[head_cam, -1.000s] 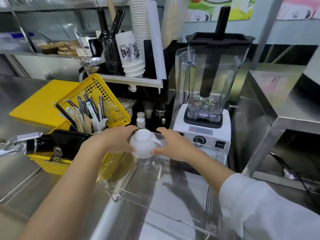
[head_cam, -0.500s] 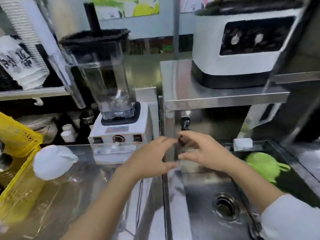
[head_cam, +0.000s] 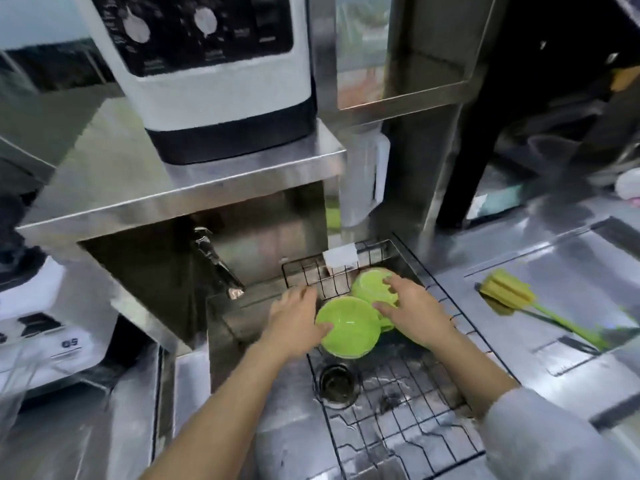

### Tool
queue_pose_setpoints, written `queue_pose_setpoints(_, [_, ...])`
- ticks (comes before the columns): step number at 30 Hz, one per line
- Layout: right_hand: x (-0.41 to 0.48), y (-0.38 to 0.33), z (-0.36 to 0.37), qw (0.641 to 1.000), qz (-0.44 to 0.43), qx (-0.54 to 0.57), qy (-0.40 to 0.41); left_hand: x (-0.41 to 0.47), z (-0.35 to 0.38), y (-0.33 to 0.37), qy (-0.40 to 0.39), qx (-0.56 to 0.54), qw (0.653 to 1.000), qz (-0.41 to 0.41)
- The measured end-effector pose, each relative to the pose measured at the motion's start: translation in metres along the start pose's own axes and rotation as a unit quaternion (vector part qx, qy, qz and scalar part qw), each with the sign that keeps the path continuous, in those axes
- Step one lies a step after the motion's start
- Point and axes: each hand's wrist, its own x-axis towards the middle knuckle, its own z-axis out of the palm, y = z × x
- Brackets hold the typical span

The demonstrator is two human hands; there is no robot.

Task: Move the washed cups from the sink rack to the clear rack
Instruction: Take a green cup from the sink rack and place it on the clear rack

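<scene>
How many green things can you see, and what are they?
Green cups on the black wire sink rack: 2
Green-handled bottle brush on the steel counter: 1
Total: 3

The left hand touches the nearer cup and the right hand rests on the farther one.
</scene>
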Motion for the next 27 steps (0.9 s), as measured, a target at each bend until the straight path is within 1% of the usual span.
queue_pose_setpoints(3, [0.01,0.02,0.006,0.999,0.05,-0.003,-0.016,0.015,0.02,0.014,-0.021,0.023,0.999,-0.017])
queue_pose_setpoints(5, [0.014,0.027,0.012,0.995,0.08,0.004,-0.053,0.022,0.03,0.019,-0.042,0.043,0.997,-0.041])
queue_pose_setpoints(7, [0.016,0.03,0.018,0.986,0.108,0.072,-0.108,0.025,0.038,0.022,-0.063,0.064,0.994,-0.065])
queue_pose_setpoints(9, [0.017,0.033,0.024,0.962,0.143,0.171,-0.159,0.027,0.042,0.023,-0.067,0.07,0.992,-0.081])
queue_pose_setpoints(11, [0.017,0.033,0.029,0.94,0.17,0.234,-0.182,0.029,0.043,0.023,-0.066,0.062,0.991,-0.095])
queue_pose_setpoints(13, [0.017,0.031,0.033,0.928,0.178,0.281,-0.168,0.031,0.041,0.025,-0.074,0.058,0.99,-0.105])
queue_pose_setpoints(16, [0.017,0.028,0.037,0.919,0.19,0.322,-0.123,0.031,0.039,0.028,-0.072,0.034,0.99,-0.116])
queue_pose_setpoints(18, [0.016,0.027,0.038,0.908,0.203,0.353,-0.101,0.031,0.037,0.03,-0.055,0.009,0.991,-0.126])
queue_pose_setpoints(23, [0.015,0.021,0.032,0.864,0.207,0.455,-0.055,0.027,0.03,0.04,-0.009,-0.071,0.987,-0.146])
queue_pose_setpoints(25, [0.013,0.016,0.028,0.862,0.206,0.46,-0.04,0.022,0.028,0.044,0.015,-0.122,0.981,-0.151])
queue_pose_setpoints(27, [0.008,0.009,0.024,0.874,0.179,0.45,-0.035,0.018,0.025,0.046,0.055,-0.205,0.965,-0.157])
